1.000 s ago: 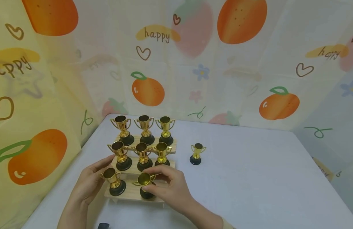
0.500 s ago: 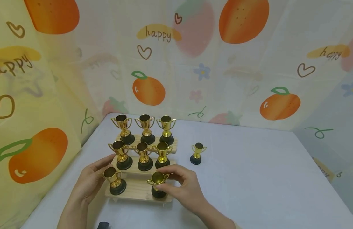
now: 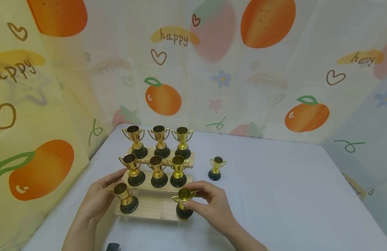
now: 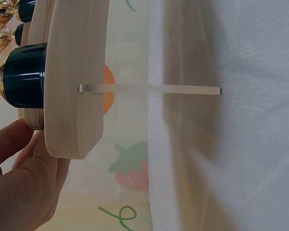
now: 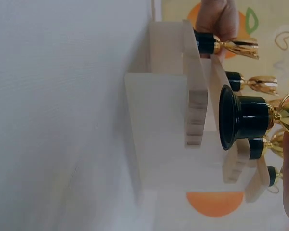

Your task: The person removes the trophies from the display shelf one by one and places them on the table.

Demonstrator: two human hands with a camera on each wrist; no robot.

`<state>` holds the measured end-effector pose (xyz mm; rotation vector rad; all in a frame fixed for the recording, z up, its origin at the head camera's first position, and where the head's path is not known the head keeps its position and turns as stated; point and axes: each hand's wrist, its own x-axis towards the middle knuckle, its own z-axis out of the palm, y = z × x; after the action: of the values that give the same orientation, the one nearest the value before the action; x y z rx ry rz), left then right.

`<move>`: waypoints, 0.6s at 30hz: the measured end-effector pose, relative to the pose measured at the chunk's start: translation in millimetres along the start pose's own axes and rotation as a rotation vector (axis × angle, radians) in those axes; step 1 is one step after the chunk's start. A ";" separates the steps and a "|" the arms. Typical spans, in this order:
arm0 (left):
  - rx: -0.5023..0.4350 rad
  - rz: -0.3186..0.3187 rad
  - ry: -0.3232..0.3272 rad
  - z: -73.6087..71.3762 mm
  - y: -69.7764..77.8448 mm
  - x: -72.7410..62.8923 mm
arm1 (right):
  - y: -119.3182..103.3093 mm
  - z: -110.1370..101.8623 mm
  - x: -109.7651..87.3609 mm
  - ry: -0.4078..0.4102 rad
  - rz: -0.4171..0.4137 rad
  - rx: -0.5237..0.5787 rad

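Note:
My right hand [image 3: 213, 205] pinches a small gold trophy cup [image 3: 184, 196] by its upper part, at the right end of the bottom step of a wooden three-step stand [image 3: 149, 209]. In the right wrist view a gap shows between that trophy's black base [image 5: 253, 117] and the step. My left hand [image 3: 97, 200] grips the stand's left side, its fingers [image 4: 12, 139] at the end of the middle board. Near it, another trophy [image 3: 125, 198] stands upright at the left of the bottom step. Three trophies line the middle step and three the top step.
One more gold trophy [image 3: 216, 168] stands upright on the white tablecloth [image 3: 275, 195], right of the stand. A small dark object [image 3: 113, 246] shows at the lower edge. Fruit-patterned curtains [image 3: 237, 97] close in the back and sides.
My right hand has carried the pinched trophy rightward along the bottom step, from near its middle to its right end. My left hand has stayed at the stand.

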<state>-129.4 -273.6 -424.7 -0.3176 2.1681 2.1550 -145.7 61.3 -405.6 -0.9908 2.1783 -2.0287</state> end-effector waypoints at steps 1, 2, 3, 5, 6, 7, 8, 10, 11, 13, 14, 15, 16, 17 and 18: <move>0.000 -0.002 0.000 -0.1 0.0 0.0 | 0.4 -1.3 -0.8 0.003 -0.002 -0.005; 0.000 -0.004 -0.001 -0.3 -0.1 0.1 | 0.5 -2.7 -1.7 0.006 -0.002 -0.007; 0.003 -0.004 -0.003 -0.5 -0.2 0.1 | 0.9 -4.0 -2.7 0.010 -0.008 -0.013; 0.001 -0.001 -0.006 -0.7 -0.2 0.2 | 1.5 -6.8 -4.9 0.018 -0.007 -0.021; 0.001 0.002 -0.007 -0.9 -0.3 0.3 | 1.6 -8.3 -6.1 0.024 -0.003 -0.026; 0.001 0.004 -0.008 -1.0 -0.4 0.3 | 2.0 -10.0 -7.2 0.030 -0.009 -0.034; 0.000 0.006 -0.008 -1.1 -0.5 0.3 | 2.4 -11.9 -8.2 0.037 -0.012 -0.040; -0.002 0.010 -0.008 -1.4 -0.6 0.3 | 3.2 -16.4 -9.6 0.054 -0.017 -0.054; -0.006 0.010 -0.008 -1.5 -0.5 0.2 | 3.5 -19.0 -10.0 0.065 -0.015 -0.059; -0.015 0.010 -0.005 -1.5 -0.4 0.2 | 4.4 -24.9 -10.3 0.089 -0.023 -0.069; -0.017 0.009 -0.005 -1.5 -0.3 0.2 | 4.8 -28.2 -10.3 0.102 -0.027 -0.077; -0.016 0.008 -0.004 -1.5 -0.2 0.2 | 5.1 -31.6 -10.3 0.116 -0.031 -0.086; -0.015 0.007 -0.004 -1.3 -0.2 0.2 | 5.2 -35.2 -10.2 0.131 -0.032 -0.093; -0.012 0.004 -0.003 -1.1 -0.1 0.2 | 5.3 -38.9 -10.1 0.146 -0.040 -0.096; -0.006 0.002 -0.003 -0.9 -0.1 0.3 | 5.2 -42.7 -9.7 0.163 -0.049 -0.099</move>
<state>-129.6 -274.6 -424.8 -0.3117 2.1617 2.1618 -157.8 103.7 -407.2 -0.9272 2.3787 -2.1117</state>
